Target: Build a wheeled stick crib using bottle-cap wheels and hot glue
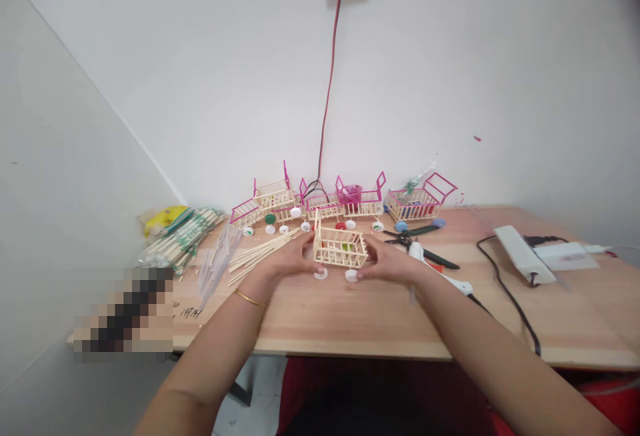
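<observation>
A small cart (340, 249) built of pale wooden sticks is held upright between my two hands. White bottle-cap wheels (351, 276) show along its near underside, and a taller stick frame rises at its left end. My left hand (290, 257) grips that left end, with the thumb by the left wheel. At the right end, my right hand (387, 261) closes on the cart, its thumb beside the other near wheel. Some fingertips of both hands are hidden behind the cart. Just beyond it stand several similar carts with magenta-painted rims, including a larger cart (413, 206) at the right.
Loose sticks (260, 256) lie left of my left hand, near bagged stick bundles (190, 239). Pliers (435, 256) and a white glue gun (440, 273) rest right of my right hand. Farther right are a white power strip (523, 253) and a black cable (510, 309).
</observation>
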Tool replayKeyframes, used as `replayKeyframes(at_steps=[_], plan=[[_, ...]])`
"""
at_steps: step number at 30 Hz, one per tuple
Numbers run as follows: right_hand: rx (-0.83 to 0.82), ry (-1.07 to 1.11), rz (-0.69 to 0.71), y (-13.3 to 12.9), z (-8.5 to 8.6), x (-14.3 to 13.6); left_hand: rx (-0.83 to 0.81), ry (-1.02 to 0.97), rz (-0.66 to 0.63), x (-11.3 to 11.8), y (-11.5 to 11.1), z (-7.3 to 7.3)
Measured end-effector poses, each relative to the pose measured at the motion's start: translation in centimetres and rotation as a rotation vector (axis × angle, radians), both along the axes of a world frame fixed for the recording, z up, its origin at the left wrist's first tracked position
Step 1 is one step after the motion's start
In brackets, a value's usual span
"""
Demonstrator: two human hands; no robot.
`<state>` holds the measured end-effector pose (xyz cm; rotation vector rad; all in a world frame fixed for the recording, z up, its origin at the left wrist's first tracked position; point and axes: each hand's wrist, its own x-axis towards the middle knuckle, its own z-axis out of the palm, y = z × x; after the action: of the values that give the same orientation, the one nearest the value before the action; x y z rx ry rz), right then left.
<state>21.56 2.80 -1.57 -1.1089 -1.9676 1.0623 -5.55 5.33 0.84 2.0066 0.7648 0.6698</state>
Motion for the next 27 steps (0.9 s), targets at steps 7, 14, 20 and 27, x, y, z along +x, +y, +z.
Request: replayKeyframes(at_steps=[7, 14, 20, 27], plan=[[0.001, -0.001, -0.005, -0.35, 0.54, -0.18, -0.019, -0.008, -0.013, 0.01, -0.04, 0.1], [-0.029, -0.015, 0.011, -0.56, 0.77, -0.43, -0.032, -0.029, -0.031, 0.16, -0.05, -0.07], [0.075, -0.095, -0.004, -0.18, 0.33, -0.36, 0.013, 0.016, -0.058, -0.09, 0.0, -0.03], [0.092, -0.139, -0.015, -0.7, 0.84, -0.69, 0.133, 0.167, -0.029, -0.32, 0.17, 0.08]])
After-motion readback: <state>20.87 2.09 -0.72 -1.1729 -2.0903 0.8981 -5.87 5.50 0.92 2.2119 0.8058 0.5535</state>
